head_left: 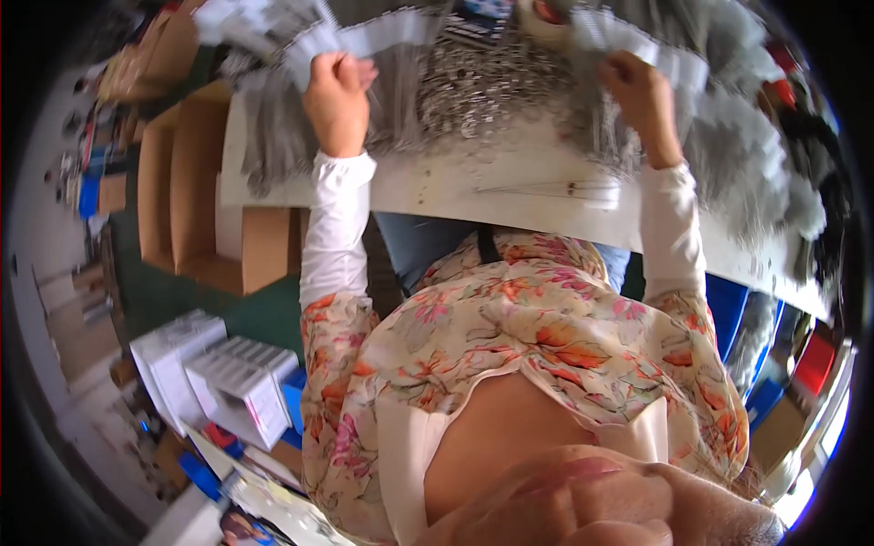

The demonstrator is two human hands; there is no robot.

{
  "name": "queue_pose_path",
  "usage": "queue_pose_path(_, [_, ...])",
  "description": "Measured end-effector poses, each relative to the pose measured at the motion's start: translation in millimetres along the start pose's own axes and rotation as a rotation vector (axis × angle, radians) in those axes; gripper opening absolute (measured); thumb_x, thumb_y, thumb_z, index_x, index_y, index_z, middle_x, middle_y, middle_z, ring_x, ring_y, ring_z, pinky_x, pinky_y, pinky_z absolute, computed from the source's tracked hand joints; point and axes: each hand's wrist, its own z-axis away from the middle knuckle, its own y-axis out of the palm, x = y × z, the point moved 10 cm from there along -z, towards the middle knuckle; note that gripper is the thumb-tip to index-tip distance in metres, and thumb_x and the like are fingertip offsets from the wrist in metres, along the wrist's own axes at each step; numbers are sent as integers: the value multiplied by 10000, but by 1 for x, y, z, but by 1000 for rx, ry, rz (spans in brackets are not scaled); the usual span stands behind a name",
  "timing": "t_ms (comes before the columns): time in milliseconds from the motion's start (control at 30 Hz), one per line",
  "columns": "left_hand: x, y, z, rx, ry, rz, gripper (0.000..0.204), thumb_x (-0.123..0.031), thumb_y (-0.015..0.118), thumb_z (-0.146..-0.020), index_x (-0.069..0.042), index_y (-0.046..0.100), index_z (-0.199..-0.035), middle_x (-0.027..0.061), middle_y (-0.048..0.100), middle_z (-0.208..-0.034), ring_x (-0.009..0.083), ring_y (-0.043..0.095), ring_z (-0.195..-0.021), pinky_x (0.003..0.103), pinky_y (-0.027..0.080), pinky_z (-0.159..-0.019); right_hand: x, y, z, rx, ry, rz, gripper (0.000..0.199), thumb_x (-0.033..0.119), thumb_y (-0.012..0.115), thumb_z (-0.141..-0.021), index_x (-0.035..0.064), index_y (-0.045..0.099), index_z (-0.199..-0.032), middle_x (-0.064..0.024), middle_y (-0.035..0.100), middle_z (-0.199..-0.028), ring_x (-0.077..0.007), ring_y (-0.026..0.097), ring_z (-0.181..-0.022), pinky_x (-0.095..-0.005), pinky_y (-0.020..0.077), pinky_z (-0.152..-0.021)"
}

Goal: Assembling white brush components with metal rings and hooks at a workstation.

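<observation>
My left hand (pixel 339 102) is closed, fingertips pressed together, at the near edge of a row of grey strands in clear-and-white plastic sleeves (pixel 387 68). My right hand (pixel 640 100) is also closed with the fingers curled, over a similar bundle of sleeved strands (pixel 678 71). Whatever either hand pinches is too small or hidden to make out. Between the hands lies a heap of small shiny metal pieces (pixel 482 86). Nearer me, a few thin wires with small dark beads (pixel 571 189) rest on the white table (pixel 437 187).
Open cardboard boxes (pixel 196 209) stand at the table's left end. Cloudy plastic bags (pixel 746 155) crowd its right side. White slotted crates (pixel 241 382) are on the green floor at left. A round pale container (pixel 544 23) and a dark printed packet (pixel 480 18) sit behind the metal heap.
</observation>
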Motion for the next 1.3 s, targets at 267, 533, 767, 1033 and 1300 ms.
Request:
queue_pose_path(267, [52,-145,-56,-172,-92,-376,292,-325,601,-845,-64,636,-971,108,664,-836,234,649,-772,336,504,-619,-50,-79,0,-166,197,-627,228,220,562,-884,25,674,-918,2,613,-699,-54,478,-567,-207,389,-533])
queue_pose_path(533, [156,-156,-44,393,-57,-839,269,-246,594,-843,8,632,-921,169,654,-905,307,622,-796,366,471,-723,-155,-162,35,-381,266,-675,134,132,539,-890,69,657,-889,29,565,-671,-35,447,-492,-175,320,-429])
queue_pose_path(767, [180,-179,-54,270,-224,-790,238,-206,591,-840,27,637,-847,130,657,-747,231,611,-693,327,463,-690,-154,-161,45,-251,327,179,185,183,599,-749,7,654,-746,-110,611,-641,-187,547,-575,-345,425,-544])
queue_pose_path(1033, [169,-176,-62,275,-332,-870,181,-127,561,-756,41,630,-766,120,651,-710,203,616,-680,310,469,-682,-171,-114,29,2,414,558,230,332,615,-729,133,685,-822,-97,650,-795,-292,627,-748,-395,501,-662])
queue_pose_path(1300, [142,-206,-72,99,-44,-579,203,-97,498,-906,-36,599,-1071,49,606,-917,144,565,-761,243,479,-655,-188,-265,60,-824,291,-425,172,149,495,-854,24,608,-822,-28,535,-623,-121,507,-520,-267,421,-450])
